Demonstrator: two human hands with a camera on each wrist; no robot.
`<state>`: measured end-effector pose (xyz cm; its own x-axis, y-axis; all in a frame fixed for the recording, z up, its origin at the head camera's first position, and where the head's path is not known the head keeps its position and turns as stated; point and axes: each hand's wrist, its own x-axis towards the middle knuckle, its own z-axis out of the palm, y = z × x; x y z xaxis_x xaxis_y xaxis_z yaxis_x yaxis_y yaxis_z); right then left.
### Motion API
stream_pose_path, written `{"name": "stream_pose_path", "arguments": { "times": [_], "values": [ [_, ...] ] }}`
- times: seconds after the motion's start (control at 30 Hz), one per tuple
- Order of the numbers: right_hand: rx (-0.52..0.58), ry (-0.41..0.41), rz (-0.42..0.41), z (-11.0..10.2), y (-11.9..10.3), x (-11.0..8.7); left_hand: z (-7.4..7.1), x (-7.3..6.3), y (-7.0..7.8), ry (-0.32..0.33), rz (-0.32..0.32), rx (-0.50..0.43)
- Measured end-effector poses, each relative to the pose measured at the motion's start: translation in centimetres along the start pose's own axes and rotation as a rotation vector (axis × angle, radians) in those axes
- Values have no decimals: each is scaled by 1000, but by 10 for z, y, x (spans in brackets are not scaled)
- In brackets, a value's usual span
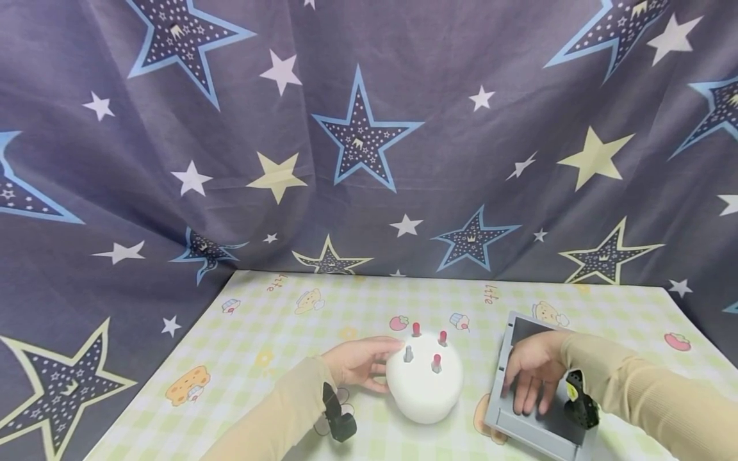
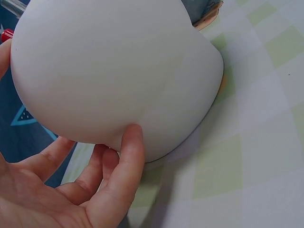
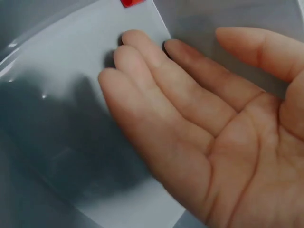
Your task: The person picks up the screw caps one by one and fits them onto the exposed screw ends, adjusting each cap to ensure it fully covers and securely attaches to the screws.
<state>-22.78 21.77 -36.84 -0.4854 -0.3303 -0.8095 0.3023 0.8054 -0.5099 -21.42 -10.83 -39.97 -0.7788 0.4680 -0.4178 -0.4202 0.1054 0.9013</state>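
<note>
A white rounded body (image 1: pixel 423 384) stands on the table, with several upright pegs on top, most red-tipped and one grey (image 1: pixel 409 354). My left hand (image 1: pixel 362 363) rests lightly against its left side, fingers spread and fairly straight. In the left wrist view one fingertip (image 2: pixel 133 130) touches the smooth lower wall of the body. My right hand (image 1: pixel 533 371) reaches down into a grey tray (image 1: pixel 497 400), palm showing and nothing in it. The right wrist view shows its extended fingers (image 3: pixel 137 90) close over the tray floor, near a red piece (image 3: pixel 132 2) cut off by the frame.
The table wears a green checked cloth (image 1: pixel 230 358) with food prints. Behind it hangs a dark curtain (image 1: pixel 403 211) with stars. The tray stands to the right of the white body, a short gap between them.
</note>
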Motion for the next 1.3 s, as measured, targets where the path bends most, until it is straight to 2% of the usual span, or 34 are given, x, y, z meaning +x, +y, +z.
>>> {"name": "stream_pose_path", "arguments": {
  "times": [0.93, 1.3],
  "values": [
    [50, -161, 72, 0, 5, 15, 0, -1, 0, 1, 4, -2],
    [44, -136, 71, 3, 4, 19, 0, -1, 0, 7, 4, -3]
  ]
}}
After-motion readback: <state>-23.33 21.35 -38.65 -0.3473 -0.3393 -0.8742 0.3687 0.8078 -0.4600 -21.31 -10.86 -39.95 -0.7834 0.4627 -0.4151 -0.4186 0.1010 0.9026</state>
